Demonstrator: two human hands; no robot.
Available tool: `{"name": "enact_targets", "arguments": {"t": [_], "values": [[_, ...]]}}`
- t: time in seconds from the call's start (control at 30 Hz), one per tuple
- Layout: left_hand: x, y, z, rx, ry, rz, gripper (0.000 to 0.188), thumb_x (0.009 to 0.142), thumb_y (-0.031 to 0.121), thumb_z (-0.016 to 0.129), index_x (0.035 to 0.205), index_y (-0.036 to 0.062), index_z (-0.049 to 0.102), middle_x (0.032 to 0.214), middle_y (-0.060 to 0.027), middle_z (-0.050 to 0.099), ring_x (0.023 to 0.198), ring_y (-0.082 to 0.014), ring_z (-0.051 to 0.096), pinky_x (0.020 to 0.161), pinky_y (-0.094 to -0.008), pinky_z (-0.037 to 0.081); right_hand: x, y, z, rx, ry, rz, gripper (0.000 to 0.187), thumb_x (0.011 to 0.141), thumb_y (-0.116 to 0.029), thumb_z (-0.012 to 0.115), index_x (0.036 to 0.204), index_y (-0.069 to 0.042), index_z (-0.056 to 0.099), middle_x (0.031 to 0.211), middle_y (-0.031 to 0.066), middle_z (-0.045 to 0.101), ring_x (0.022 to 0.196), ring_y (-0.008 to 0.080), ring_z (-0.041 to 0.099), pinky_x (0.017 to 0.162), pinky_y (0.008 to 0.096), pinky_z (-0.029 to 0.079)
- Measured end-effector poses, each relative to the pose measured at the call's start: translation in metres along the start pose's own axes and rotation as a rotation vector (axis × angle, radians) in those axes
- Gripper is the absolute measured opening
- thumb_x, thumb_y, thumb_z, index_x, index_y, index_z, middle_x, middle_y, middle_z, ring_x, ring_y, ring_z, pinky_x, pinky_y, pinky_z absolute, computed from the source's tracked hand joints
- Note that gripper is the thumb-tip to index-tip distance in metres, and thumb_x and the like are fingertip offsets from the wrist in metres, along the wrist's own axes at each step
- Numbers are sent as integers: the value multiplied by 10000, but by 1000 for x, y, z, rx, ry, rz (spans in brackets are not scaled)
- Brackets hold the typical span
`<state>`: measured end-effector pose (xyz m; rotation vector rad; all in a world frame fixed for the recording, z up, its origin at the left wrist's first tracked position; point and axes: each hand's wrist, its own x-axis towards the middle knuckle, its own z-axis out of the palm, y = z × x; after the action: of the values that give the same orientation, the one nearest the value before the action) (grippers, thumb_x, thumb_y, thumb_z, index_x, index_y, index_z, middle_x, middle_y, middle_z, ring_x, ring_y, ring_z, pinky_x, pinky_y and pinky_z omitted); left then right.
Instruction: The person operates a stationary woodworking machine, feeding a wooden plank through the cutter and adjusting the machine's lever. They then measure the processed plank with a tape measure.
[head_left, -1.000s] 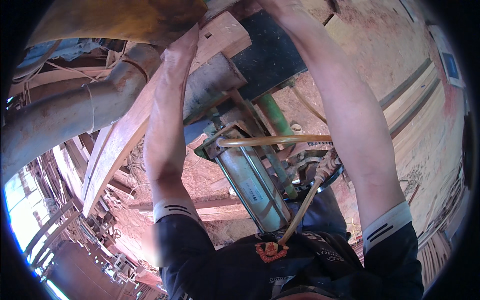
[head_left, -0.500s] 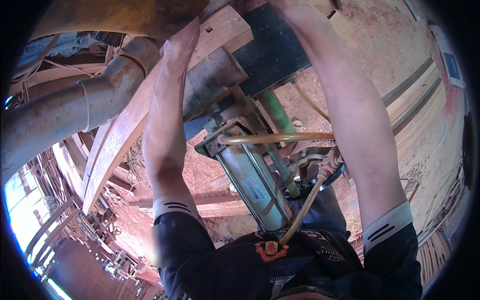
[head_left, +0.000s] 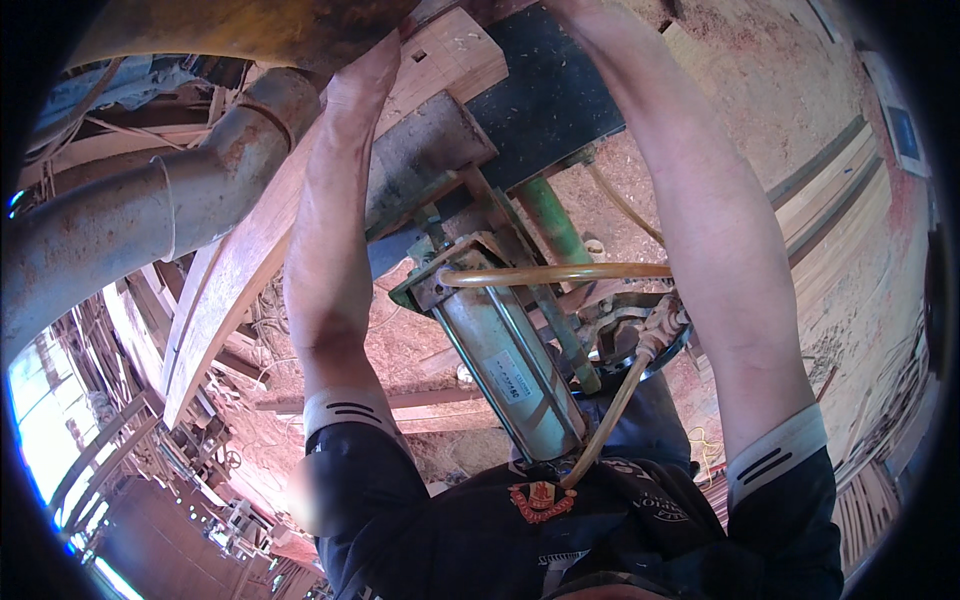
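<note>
My left hand (head_left: 372, 72) reaches up beside a wooden beam (head_left: 455, 55) with a small square hole near its end. A yellow-brown machine housing (head_left: 240, 30) hides its fingers, so its grip cannot be made out. My right forearm (head_left: 715, 230) stretches past a dark flat machine table (head_left: 545, 95) to the upper edge, and its hand lies beyond the picture. Between my arms stands a pneumatic cylinder (head_left: 515, 370) with an amber hose (head_left: 560, 275) attached. A worn metal block (head_left: 430, 150) sits above the cylinder, next to the beam.
A thick rusty duct pipe (head_left: 200, 190) bends in from the left. Below it, the beam's long curved part runs down past my left forearm. Long boards (head_left: 825, 190) lie on the dusty floor at right. Several wood strips (head_left: 90, 340) are heaped at far left.
My right forearm has shifted very slightly to the right. The beam, the cylinder and my left arm look almost the same.
</note>
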<state>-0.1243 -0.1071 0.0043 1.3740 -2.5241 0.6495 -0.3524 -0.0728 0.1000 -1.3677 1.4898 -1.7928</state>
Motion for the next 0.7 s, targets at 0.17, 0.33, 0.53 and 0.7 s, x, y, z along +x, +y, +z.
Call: {"name": "enact_targets", "arguments": {"t": [0.17,0.33,0.53,0.7], "values": [[-1,-1,-1,-7,4,0,517,1099,367,443,1535,95,383,1565,-86,435,1480,-246,321,1225,-443,231,3,10,5,61,6,-63,325,864,-189,600,625,30,629,489,73,529,472,133,498,489,360,403],[-1,-1,0,-7,6,13,518,1099,366,443,1537,96,380,1566,-85,432,1485,-248,312,1230,-448,219,9,33,16,281,15,-283,280,893,-89,576,628,1,589,551,-31,466,555,46,416,499,299,328],[-2,-3,0,-8,8,16,520,1098,365,444,1538,96,376,1568,-83,429,1490,-249,302,1236,-455,205,13,45,22,338,25,-285,274,904,-104,574,664,22,614,550,-9,469,558,58,424,509,305,341],[-4,-5,-2,-13,12,13,521,1098,363,444,1540,96,372,1569,-82,426,1494,-251,294,1242,-460,193,15,45,17,235,25,-372,244,901,-106,573,712,32,642,570,28,501,572,78,454,530,325,364]]}}
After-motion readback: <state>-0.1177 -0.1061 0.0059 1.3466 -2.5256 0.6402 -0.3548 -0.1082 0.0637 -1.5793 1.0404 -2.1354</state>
